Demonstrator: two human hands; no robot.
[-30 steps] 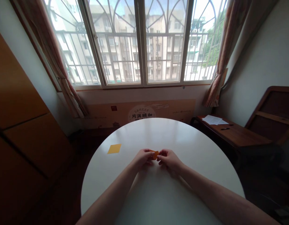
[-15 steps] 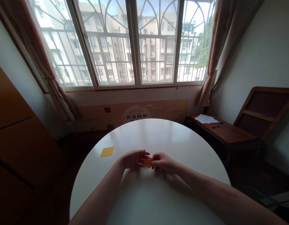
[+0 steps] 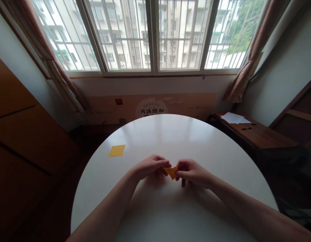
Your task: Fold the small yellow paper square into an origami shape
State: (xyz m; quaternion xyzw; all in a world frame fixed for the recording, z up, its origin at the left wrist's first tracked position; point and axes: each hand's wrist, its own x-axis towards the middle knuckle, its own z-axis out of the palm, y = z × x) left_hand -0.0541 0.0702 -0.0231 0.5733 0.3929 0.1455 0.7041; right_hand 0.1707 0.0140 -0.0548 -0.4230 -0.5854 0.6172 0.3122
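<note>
1. The paper (image 3: 172, 172) is held above the tabletop (image 3: 185, 215), to the near right of the sheet (image 3: 117, 150).
2. Its long axis runs sideways, one corner pointing away from the sheet.
3. Left fingers (image 3: 163, 163), nearer the sheet, pinch one end; right fingers (image 3: 183, 174) pinch the other.

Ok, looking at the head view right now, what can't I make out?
All in the head view:
Orange piece: its right end is hidden by the fingers of the right hand.
Left hand: too small and dim to tell whether it pinches the piece or only touches it.
Round white table: near edge cut off by the bottom of the picture.
Printed panel: lower lettering hidden behind the table's far rim.
White papers: any writing is too small.
</note>
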